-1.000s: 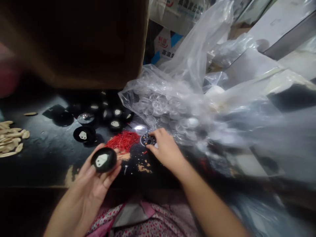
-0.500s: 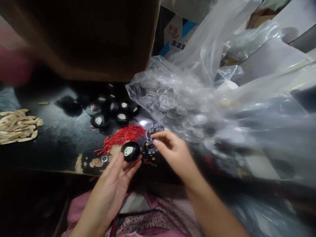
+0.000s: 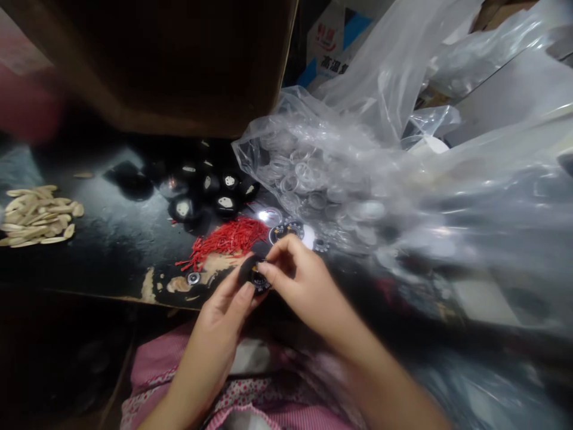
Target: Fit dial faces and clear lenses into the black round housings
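My left hand (image 3: 228, 304) grips a round black cap (image 3: 249, 267) between thumb and fingers, just above the near edge of the dark table (image 3: 102, 251). My right hand (image 3: 299, 280) pinches a small black dial disc (image 3: 259, 280) with printed marks and presses it against that cap. The two hands touch at the fingertips. A heap of thin red pins (image 3: 224, 239) lies just beyond them. More printed discs (image 3: 289, 230) lie on the table behind my right hand.
Several black caps (image 3: 210, 191) with white marks sit behind the red pins, under a big brown cardboard box (image 3: 170, 60). A clear plastic bag (image 3: 340, 173) full of clear round lenses fills the right. Pale oval chips (image 3: 38, 215) lie at the left. A small metal ring (image 3: 193, 278) rests near the edge.
My right hand lifted a dial disc off the table and carried it to the black cap. My left hand tilted the cap up on edge, so disc and cap now meet.
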Demonstrator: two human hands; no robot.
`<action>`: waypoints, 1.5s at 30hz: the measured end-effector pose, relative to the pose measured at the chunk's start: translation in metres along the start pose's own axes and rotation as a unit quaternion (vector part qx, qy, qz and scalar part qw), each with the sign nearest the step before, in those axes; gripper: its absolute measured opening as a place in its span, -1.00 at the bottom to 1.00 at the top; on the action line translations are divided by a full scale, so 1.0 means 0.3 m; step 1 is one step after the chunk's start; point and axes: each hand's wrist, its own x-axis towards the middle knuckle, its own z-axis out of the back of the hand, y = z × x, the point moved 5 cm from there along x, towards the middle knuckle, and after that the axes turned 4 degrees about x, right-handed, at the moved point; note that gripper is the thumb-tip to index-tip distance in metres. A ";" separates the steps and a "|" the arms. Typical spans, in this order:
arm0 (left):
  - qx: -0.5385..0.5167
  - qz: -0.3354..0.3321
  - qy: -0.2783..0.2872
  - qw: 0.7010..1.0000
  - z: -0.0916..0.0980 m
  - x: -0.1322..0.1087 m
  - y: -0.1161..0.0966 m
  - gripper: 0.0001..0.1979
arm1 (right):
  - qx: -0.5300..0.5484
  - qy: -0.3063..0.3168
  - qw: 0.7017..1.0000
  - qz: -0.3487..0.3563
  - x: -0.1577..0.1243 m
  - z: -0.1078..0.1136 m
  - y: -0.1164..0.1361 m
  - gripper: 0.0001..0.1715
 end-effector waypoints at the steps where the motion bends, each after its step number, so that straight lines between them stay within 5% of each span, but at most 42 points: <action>1: 0.005 -0.006 0.006 1.000 0.003 0.002 0.004 -0.63 | -0.002 0.009 1.000 -0.006 -0.003 0.000 -0.005 -0.85; 8: 0.147 -0.037 0.017 0.988 0.043 0.001 0.015 -0.63 | 0.007 0.074 0.997 0.001 -0.056 -0.023 -0.024 -0.80; 11: 0.188 -0.063 -0.019 0.980 0.091 -0.007 -0.013 -0.63 | -0.017 0.105 0.994 0.041 -0.043 -0.048 -0.006 -0.80; 15: 0.077 -0.066 -0.109 0.989 0.151 -0.023 -0.059 -0.66 | -0.214 0.103 0.961 0.140 0.038 -0.106 0.016 -0.83; 18: -0.006 -0.069 -0.129 0.989 0.156 -0.035 -0.084 -0.72 | -0.382 0.082 0.902 0.181 0.101 -0.160 0.014 -0.83; 21: -0.051 -0.067 -0.142 0.986 0.152 -0.038 -0.091 -0.74 | -0.431 0.088 0.878 0.190 0.131 -0.196 0.014 -0.82; 28: -0.104 -0.076 -0.139 0.982 0.114 -0.001 -0.090 -0.73 | -0.324 0.097 0.925 0.172 0.081 -0.165 0.036 -0.86; 35: -0.095 -0.072 -0.078 0.990 0.093 -0.007 -0.107 -0.76 | -0.273 0.060 0.936 0.214 0.012 -0.101 0.055 -0.80; 40: -0.068 -0.096 -0.122 0.986 0.098 0.007 -0.113 -0.60 | -0.132 0.074 0.967 0.204 -0.011 -0.092 0.085 -0.87; 45: -0.012 -0.083 -0.083 0.993 0.064 0.034 -0.059 -0.75 | -0.156 0.074 0.972 0.157 -0.007 -0.094 0.076 -0.84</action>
